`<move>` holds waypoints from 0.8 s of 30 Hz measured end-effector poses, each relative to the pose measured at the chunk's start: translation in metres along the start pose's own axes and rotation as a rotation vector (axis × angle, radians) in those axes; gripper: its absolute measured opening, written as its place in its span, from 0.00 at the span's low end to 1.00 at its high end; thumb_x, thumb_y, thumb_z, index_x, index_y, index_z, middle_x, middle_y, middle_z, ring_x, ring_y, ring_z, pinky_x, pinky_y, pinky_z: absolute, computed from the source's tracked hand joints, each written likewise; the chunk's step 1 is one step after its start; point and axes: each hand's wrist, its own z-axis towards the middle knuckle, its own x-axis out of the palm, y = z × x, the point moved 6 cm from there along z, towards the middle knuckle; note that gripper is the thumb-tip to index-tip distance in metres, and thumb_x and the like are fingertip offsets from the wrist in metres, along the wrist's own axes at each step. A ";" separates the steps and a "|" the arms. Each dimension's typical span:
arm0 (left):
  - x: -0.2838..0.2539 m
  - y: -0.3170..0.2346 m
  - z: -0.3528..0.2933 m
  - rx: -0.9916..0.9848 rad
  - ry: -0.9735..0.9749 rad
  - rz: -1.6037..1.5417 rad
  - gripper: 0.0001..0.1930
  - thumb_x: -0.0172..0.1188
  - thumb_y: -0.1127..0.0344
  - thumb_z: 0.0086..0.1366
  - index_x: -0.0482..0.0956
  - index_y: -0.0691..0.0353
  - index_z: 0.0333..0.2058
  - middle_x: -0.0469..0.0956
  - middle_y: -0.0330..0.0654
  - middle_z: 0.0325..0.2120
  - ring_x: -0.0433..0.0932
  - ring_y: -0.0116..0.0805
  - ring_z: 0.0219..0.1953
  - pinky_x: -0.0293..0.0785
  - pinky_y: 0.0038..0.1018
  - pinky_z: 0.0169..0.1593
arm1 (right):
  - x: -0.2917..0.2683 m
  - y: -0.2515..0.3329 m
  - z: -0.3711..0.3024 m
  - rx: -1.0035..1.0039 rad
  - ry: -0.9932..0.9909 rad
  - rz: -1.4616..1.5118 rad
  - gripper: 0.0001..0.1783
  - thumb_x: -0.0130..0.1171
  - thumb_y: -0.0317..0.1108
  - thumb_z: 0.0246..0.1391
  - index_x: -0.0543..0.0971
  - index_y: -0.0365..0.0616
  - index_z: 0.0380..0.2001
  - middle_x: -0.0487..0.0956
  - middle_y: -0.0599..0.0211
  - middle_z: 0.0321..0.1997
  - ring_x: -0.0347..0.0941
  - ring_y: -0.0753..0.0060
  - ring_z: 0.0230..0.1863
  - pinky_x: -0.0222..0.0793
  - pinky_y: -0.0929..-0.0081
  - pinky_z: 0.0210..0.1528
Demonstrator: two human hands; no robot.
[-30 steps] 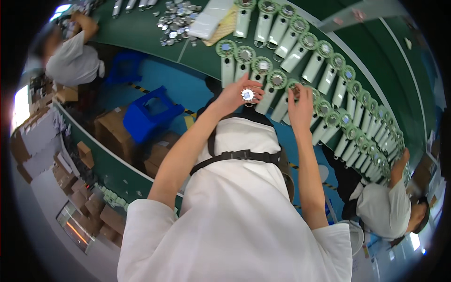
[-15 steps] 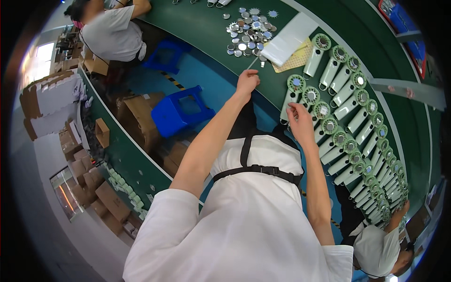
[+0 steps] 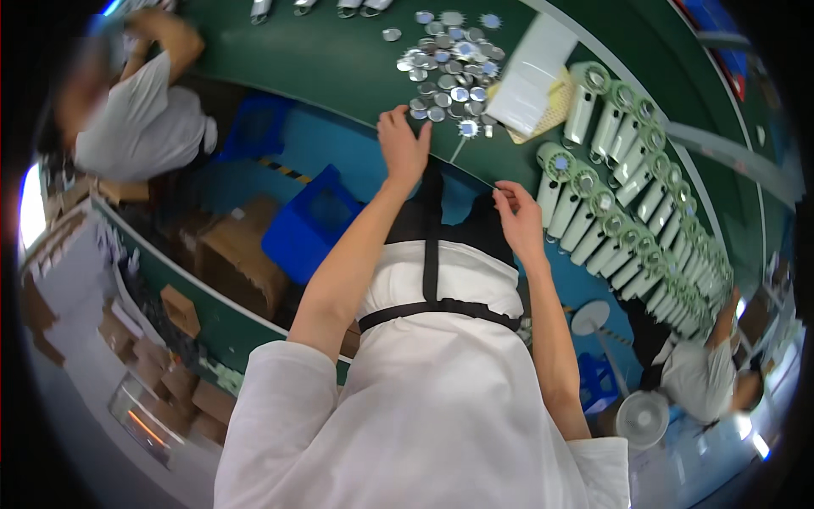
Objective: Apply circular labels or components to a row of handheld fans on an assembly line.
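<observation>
Along the table (image 3: 314, 59), left hand (image 3: 404, 153), right hand (image 3: 523, 220) now away from fans (image 3: 556, 161), fingers (image 3: 393, 123) of both parted

Blue flooring (image 3: 326, 136) marked with black-and-yellow striped tape (image 3: 286, 170) shows past the worktop's edge. A blue plastic stool (image 3: 298, 242) stands on it beside a brown cardboard box (image 3: 237, 259), with a second blue stool (image 3: 250, 127) farther off. At left, another green worktop (image 3: 222, 338) carries a small open carton (image 3: 180, 310); more cartons (image 3: 170, 386) are piled beyond. One co-worker in white (image 3: 148, 127) is at upper left, another (image 3: 699, 382) at lower right, near a white standing fan (image 3: 643, 420).
</observation>
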 end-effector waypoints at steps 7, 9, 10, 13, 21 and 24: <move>-0.017 0.050 0.034 -0.055 0.088 -0.090 0.19 0.69 0.58 0.58 0.76 0.68 0.38 0.74 0.49 0.35 0.74 0.44 0.37 0.72 0.36 0.42 | -0.008 0.017 -0.005 -0.025 -0.258 0.094 0.10 0.58 0.31 0.59 0.78 0.36 0.40 0.80 0.56 0.32 0.77 0.64 0.31 0.73 0.71 0.36; -0.015 0.057 0.036 -0.152 0.222 -0.183 0.19 0.69 0.58 0.58 0.78 0.69 0.38 0.80 0.46 0.31 0.78 0.34 0.31 0.75 0.30 0.38 | -0.052 0.009 -0.015 -0.040 -0.573 -0.021 0.09 0.57 0.30 0.59 0.79 0.36 0.38 0.78 0.58 0.32 0.75 0.65 0.31 0.70 0.71 0.36; -0.018 0.056 0.038 -0.187 0.264 -0.150 0.19 0.68 0.58 0.59 0.79 0.69 0.39 0.81 0.46 0.32 0.79 0.34 0.32 0.75 0.30 0.39 | -0.075 -0.018 -0.018 0.005 -0.703 0.000 0.08 0.57 0.30 0.59 0.79 0.37 0.38 0.78 0.59 0.33 0.74 0.65 0.32 0.70 0.70 0.37; -0.041 0.049 0.036 -0.230 0.263 -0.068 0.20 0.67 0.56 0.61 0.79 0.68 0.42 0.82 0.46 0.33 0.81 0.33 0.35 0.75 0.28 0.42 | -0.132 -0.036 -0.031 0.026 -0.862 -0.212 0.10 0.59 0.31 0.58 0.78 0.38 0.41 0.76 0.60 0.37 0.73 0.66 0.34 0.70 0.69 0.38; -0.051 0.017 0.017 -0.212 0.141 -0.231 0.18 0.66 0.59 0.62 0.77 0.67 0.44 0.81 0.41 0.32 0.78 0.27 0.34 0.73 0.24 0.40 | -0.162 -0.044 -0.005 -0.174 -0.759 -0.490 0.14 0.63 0.30 0.53 0.76 0.38 0.42 0.74 0.57 0.38 0.71 0.54 0.40 0.67 0.60 0.41; -0.041 -0.020 0.009 -0.157 0.181 -0.205 0.18 0.66 0.60 0.63 0.76 0.67 0.44 0.81 0.41 0.32 0.78 0.26 0.34 0.73 0.23 0.40 | -0.160 -0.049 -0.001 -0.208 -0.772 -0.498 0.13 0.64 0.29 0.51 0.77 0.39 0.40 0.74 0.58 0.37 0.71 0.53 0.38 0.68 0.60 0.39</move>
